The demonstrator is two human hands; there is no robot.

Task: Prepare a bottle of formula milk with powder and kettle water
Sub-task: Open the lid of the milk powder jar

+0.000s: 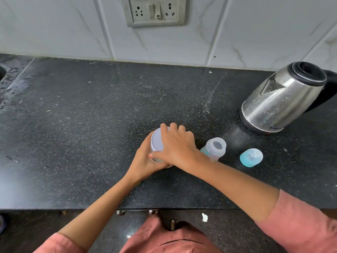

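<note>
Gripping the powder jar (157,143) mid-counter (91,125), the left hand (145,161) wraps its side while the right hand (177,145) clasps the white lid, likely unscrewing. Next: scoop powder into the open feeding bottle (215,147) just beside; kettle (280,99) waits.

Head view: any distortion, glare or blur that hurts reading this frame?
Head view: wide-angle bending curves the counter edge and leans the kettle; soft daylight glare washes the counter's left side; the kettle's steel shows highlights; both hands, left hand and right hand, on the white-lidded jar look sharp.
</note>
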